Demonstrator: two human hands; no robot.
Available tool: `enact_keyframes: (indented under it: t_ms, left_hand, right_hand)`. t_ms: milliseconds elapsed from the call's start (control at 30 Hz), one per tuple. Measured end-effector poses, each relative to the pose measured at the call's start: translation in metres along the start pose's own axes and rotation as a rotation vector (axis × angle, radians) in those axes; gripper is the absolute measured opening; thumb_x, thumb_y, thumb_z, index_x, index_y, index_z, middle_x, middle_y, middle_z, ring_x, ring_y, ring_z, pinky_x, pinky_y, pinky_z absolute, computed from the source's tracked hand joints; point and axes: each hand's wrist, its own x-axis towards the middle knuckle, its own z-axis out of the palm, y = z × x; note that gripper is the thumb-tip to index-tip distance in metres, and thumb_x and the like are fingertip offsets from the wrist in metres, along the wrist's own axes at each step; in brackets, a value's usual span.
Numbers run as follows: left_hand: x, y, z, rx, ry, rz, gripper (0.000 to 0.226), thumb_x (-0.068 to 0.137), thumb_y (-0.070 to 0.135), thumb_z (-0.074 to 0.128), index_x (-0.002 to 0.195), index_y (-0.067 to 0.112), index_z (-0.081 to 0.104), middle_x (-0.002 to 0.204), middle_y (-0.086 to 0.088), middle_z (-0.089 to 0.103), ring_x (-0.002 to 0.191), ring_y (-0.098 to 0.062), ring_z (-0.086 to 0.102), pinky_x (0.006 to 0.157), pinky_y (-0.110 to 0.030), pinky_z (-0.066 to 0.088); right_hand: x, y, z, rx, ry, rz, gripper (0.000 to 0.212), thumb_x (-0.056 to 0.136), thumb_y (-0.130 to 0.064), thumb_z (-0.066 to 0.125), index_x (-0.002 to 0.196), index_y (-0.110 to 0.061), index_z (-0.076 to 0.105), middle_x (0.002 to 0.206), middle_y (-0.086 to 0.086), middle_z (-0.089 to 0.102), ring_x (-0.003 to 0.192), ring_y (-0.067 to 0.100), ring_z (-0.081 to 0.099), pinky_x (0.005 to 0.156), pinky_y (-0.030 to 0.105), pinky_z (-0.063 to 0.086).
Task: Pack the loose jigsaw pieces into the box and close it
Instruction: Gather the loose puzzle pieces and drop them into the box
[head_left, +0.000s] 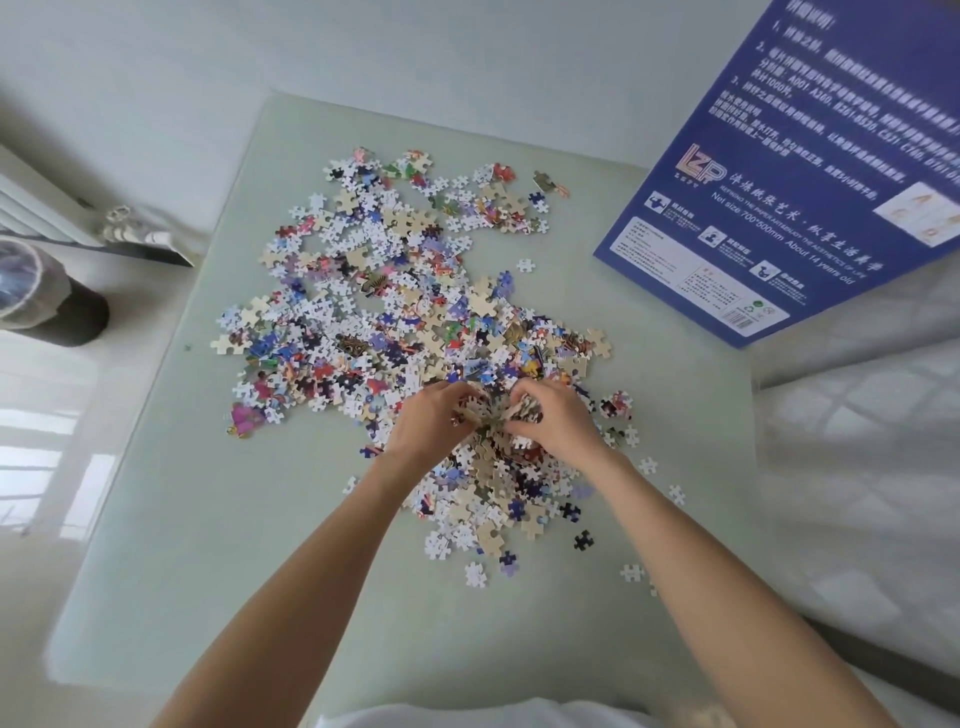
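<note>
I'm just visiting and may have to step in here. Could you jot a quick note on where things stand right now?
Left hand: fingers curled round a clump of pieces at the near side of the heap.
Right hand: likewise gripping a clump, close beside the left.
Pieces: nearly all spread loose over the table, with strays near the right edge.
Box: blue, at the far right, printed side showing; whether it is open cannot be told.
Done: no pieces seen packed.
Left: scoop all pieces into the box, then close it.
</note>
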Motion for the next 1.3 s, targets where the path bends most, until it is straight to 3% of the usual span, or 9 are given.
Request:
enact_keyframes:
  t_ms: [167,333,633,733,900,1033,1133,1200,1300]
  left_hand:
    - [-0.001,0.003,-0.002,-0.006,0.007,-0.008,0.029,0.083,0.023,0.067,0.110,0.014,0.058,0.108,-0.002,0.065,0.084,-0.014,0.064,0.080,-0.017,0.049]
    - [-0.002,0.009,-0.009,-0.094,0.070,-0.038,0.032,0.081,0.025,0.069,0.112,0.017,0.061,0.106,0.000,0.068,0.079,-0.008,0.062,0.077,-0.017,0.049]
    - [-0.021,0.014,-0.030,-0.129,0.172,-0.046,0.031,0.079,0.021,0.070,0.109,0.017,0.064,0.099,0.000,0.071,0.082,-0.007,0.064,0.079,-0.018,0.049]
    - [-0.027,0.021,-0.043,-0.168,0.187,-0.046,0.029,0.078,0.024,0.071,0.106,0.017,0.066,0.094,0.001,0.071,0.079,-0.007,0.063,0.079,-0.022,0.052]
    - [-0.017,0.068,-0.080,-0.261,0.200,0.054,0.025,0.079,0.028,0.069,0.101,0.017,0.069,0.085,0.007,0.070,0.071,0.000,0.064,0.062,-0.012,0.052]
    - [0.009,0.123,-0.109,-0.212,0.202,0.161,0.021,0.083,0.030,0.065,0.096,0.015,0.071,0.075,0.005,0.069,0.065,-0.011,0.066,0.059,-0.018,0.052]
    - [0.024,0.143,-0.116,-0.203,0.183,0.161,0.022,0.083,0.037,0.063,0.096,0.021,0.071,0.073,0.008,0.068,0.064,-0.006,0.063,0.058,-0.014,0.050]
    - [0.030,0.152,-0.117,-0.222,0.183,0.168,0.024,0.082,0.041,0.063,0.095,0.022,0.071,0.074,0.008,0.069,0.067,-0.006,0.065,0.065,-0.021,0.054]
    - [0.040,0.170,-0.124,-0.261,0.227,0.208,0.023,0.081,0.040,0.064,0.090,0.021,0.072,0.066,0.013,0.066,0.060,0.006,0.061,0.060,-0.010,0.049]
  right_hand:
    - [-0.006,0.013,-0.001,0.060,0.066,0.035,0.021,0.078,-0.027,0.071,0.094,-0.020,0.059,0.124,0.004,0.059,0.118,0.023,0.051,0.106,0.037,0.030]
    - [-0.014,0.015,-0.007,0.113,0.131,0.042,0.021,0.080,-0.027,0.070,0.100,-0.020,0.064,0.128,0.004,0.056,0.122,0.022,0.048,0.099,0.026,0.020]
    - [-0.029,0.009,-0.019,0.117,0.195,0.005,0.027,0.079,-0.027,0.070,0.105,-0.020,0.069,0.121,0.008,0.061,0.111,0.021,0.054,0.104,0.034,0.029]
    - [-0.041,0.001,-0.035,0.196,0.241,-0.031,0.027,0.077,-0.026,0.072,0.103,-0.020,0.070,0.114,0.009,0.064,0.089,0.009,0.053,0.099,0.037,0.039]
    - [-0.065,-0.018,-0.092,0.275,0.328,-0.167,0.029,0.075,-0.027,0.073,0.104,-0.022,0.070,0.114,0.006,0.063,0.110,0.012,0.055,0.098,0.029,0.042]
    - [-0.080,-0.028,-0.161,0.276,0.464,-0.260,0.028,0.074,-0.025,0.074,0.102,-0.023,0.071,0.102,-0.002,0.062,0.083,-0.007,0.055,0.085,0.019,0.046]
    - [-0.085,-0.026,-0.190,0.241,0.527,-0.277,0.025,0.074,-0.024,0.075,0.099,-0.022,0.072,0.095,-0.006,0.062,0.075,-0.004,0.057,0.071,0.006,0.041]
    - [-0.085,-0.022,-0.197,0.221,0.536,-0.263,0.024,0.075,-0.026,0.075,0.099,-0.023,0.072,0.096,-0.004,0.064,0.080,0.002,0.058,0.073,0.012,0.044]
    - [-0.084,-0.019,-0.209,0.225,0.557,-0.264,0.025,0.074,-0.027,0.075,0.098,-0.025,0.072,0.095,-0.004,0.064,0.083,0.013,0.061,0.076,0.027,0.049]
